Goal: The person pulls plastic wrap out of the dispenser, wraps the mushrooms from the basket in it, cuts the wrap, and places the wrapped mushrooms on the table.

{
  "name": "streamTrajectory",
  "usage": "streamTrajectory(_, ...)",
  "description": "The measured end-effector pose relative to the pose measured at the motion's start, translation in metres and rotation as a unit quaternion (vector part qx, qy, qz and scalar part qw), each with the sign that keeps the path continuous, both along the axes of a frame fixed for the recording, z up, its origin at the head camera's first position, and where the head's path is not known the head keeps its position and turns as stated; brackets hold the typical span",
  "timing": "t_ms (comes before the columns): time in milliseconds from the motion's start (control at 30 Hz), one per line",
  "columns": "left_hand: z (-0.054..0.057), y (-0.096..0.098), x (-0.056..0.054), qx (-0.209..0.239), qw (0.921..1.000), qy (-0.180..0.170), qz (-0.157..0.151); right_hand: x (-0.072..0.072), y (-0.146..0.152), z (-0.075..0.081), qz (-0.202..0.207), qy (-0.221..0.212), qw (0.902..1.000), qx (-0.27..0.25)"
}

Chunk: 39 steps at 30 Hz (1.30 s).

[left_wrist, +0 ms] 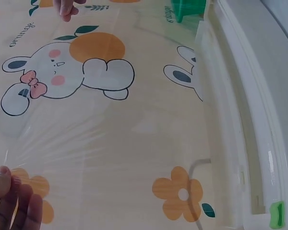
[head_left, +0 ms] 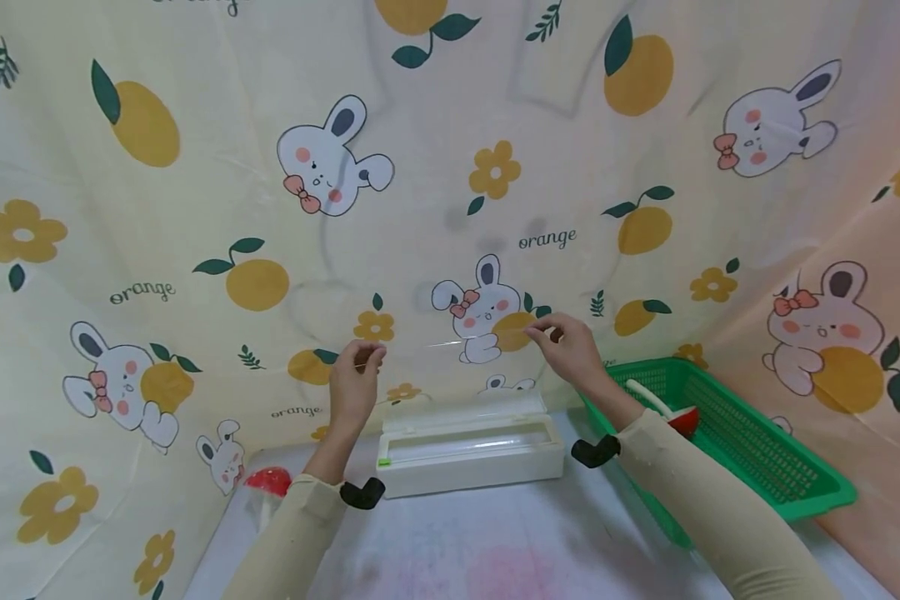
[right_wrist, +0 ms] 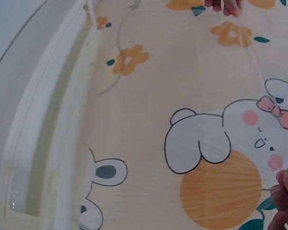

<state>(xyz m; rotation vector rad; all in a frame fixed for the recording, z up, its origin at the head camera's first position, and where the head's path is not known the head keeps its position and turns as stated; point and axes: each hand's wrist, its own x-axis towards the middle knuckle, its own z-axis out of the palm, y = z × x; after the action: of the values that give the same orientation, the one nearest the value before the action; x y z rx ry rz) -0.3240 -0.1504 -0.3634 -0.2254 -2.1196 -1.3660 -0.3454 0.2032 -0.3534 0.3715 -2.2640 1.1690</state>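
A clear sheet of cling film (left_wrist: 86, 129) stretches up from a white cling film dispenser (head_left: 472, 475), whose lid stands raised. The film shows mainly as fine creases and shine in the wrist views. At its upper left corner, my left hand (head_left: 354, 387) pinches the film between thumb and fingers. Opposite, my right hand (head_left: 570, 346) pinches the other upper corner, a little higher and apart from the left. Creases fan out from the left fingertips (left_wrist: 5, 172). A green slider (left_wrist: 277, 214) sits at the dispenser's left end.
To the right stands a green plastic basket (head_left: 765, 417) holding a red-and-white object with a white handle (head_left: 648, 396). A red mushroom-shaped item (head_left: 268, 482) is at the left, partly behind my sleeve. A patterned cloth (head_left: 420, 108) hangs behind the white tabletop (head_left: 450, 542).
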Motion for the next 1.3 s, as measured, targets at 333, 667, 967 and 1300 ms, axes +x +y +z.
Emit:
streamTrajectory(333,0.005,0.003,0.004,0.021,0.9992,0.033,0.004,0.002,-0.003,0.009,0.003,0.009,0.9998,-0.017)
streamTrajectory(667,0.008,0.001,0.006,0.029,0.9976,0.062,-0.006,0.002,-0.003,0.014,0.009,0.028,0.9991,-0.03)
streamTrajectory(967,0.0,-0.002,0.024,0.055,0.9967,0.053,-0.028,0.022,-0.001,0.007,0.033,0.05,0.9976,-0.035)
streamTrajectory(1300,-0.016,-0.006,0.054,0.098,0.9926,0.018,-0.07,0.053,0.001,-0.002,0.066,0.038,0.9955,-0.056)
